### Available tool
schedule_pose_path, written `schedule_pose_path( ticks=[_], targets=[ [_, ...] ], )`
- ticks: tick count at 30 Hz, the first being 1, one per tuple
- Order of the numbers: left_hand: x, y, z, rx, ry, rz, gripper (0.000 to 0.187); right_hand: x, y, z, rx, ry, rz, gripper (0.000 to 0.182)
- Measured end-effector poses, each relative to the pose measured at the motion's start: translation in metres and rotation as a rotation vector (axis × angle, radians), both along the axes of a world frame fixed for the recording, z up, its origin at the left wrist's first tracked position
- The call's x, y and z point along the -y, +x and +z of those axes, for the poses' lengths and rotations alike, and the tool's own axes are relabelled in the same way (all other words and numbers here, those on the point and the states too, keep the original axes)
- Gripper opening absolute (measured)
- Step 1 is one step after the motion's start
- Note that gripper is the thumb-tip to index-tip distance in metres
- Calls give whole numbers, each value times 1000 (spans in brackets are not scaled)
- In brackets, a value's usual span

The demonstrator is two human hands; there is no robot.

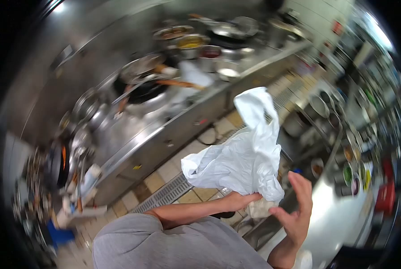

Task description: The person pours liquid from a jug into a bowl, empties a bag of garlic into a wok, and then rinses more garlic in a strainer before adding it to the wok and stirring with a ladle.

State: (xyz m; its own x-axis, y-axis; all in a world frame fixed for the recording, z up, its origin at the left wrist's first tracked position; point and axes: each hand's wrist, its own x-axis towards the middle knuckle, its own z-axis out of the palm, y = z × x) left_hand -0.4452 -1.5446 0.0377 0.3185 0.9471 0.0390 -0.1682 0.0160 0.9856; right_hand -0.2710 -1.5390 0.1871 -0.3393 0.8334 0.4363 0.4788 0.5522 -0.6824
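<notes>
A white plastic bag (236, 157) hangs in front of me, crumpled, with its handle loop sticking up. My left hand (241, 200) is closed on the bag's lower right part; most of its fingers are hidden by the plastic. Just under the bag and beside that hand is a pale beige lump (259, 209); I cannot make out whether it is inside the plastic or separate. Close to its right, my right hand (297, 213) is open, fingers raised and thumb apart, the thumb tip at or very near the beige lump.
A long steel cooking range (164, 130) with a wok (144, 89), ladles and pots of sauce runs along the left wall. To the right is a steel counter (326, 215) with shelves of bowls. A floor drain grate (164, 195) runs between them.
</notes>
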Motion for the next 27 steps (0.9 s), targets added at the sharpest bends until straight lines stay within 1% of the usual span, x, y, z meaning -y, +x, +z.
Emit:
schedule_pose_path(
  ticks=[1,3,4,6,7,8,9,10,11,12,13,14,15,16,17,18,19,20,21,22,23,24,25,26,27],
  targets=[
    [14,-28,1,-3,5,95,36,6,-27,-5,20,-39,102,79],
    [50,-88,4,119,-61,298,37,25,-97,-23,-60,-231,278,68],
    [71,-122,8,116,-53,376,37,37,-135,-37,-56,-230,357,68],
    [115,-187,16,107,-63,542,36,63,-209,-62,-69,-235,335,52],
    [140,-221,21,104,-55,600,36,78,-246,-62,-68,-233,394,52],
    [161,-245,34,54,-87,669,35,88,-273,-54,-93,-311,425,47],
    [189,-278,37,11,-117,735,34,105,-308,-53,-110,-385,453,42],
    [212,-305,41,21,-115,786,34,116,-342,-55,-199,-427,544,37],
    [237,-336,43,32,-144,878,34,129,-379,-58,-184,-427,592,37],
    [260,-365,47,41,-173,965,33,139,-413,-59,-253,-529,712,36],
    [283,-393,55,98,-183,1032,33,149,-448,-58,-320,-637,825,35],
    [305,-422,64,153,-193,1095,33,160,-484,-54,-316,-713,902,35],
    [327,-459,61,124,-205,1147,33,172,-525,-47,-311,-791,976,34],
    [342,-489,72,349,-328,1190,34,184,-563,-38,-345,-938,1013,35],
    [358,-521,82,534,-398,1207,34,195,-601,-29,-373,-1088,1042,35],
    [376,-555,87,534,-382,1234,34,206,-639,-26,-387,-1096,1095,35],
    [392,-591,90,552,-368,1201,33,215,-678,-24,-400,-1101,1153,34],
    [408,-626,94,595,-300,1134,34,224,-715,-21,-383,-1094,1194,32],
    [424,-663,98,597,-309,1078,34,234,-751,-17,-371,-1088,1234,30],
    [440,-699,103,596,-322,1021,34,247,-784,-9,-367,-1082,1230,30],
    [455,-729,108,623,-276,1002,35,260,-816,-3,-366,-1080,1219,30],
    [468,-749,122,706,-280,1022,35,268,-852,-2,-363,-1095,1257,27],
    [482,-773,133,640,-264,1004,37,276,-889,0,-368,-1107,1294,25],
    [493,-803,136,707,-285,1108,42,285,-921,6,-400,-1190,1315,24],
    [503,-812,152,595,-265,1054,47,293,-948,12,-431,-1273,1329,24]
  ],
)
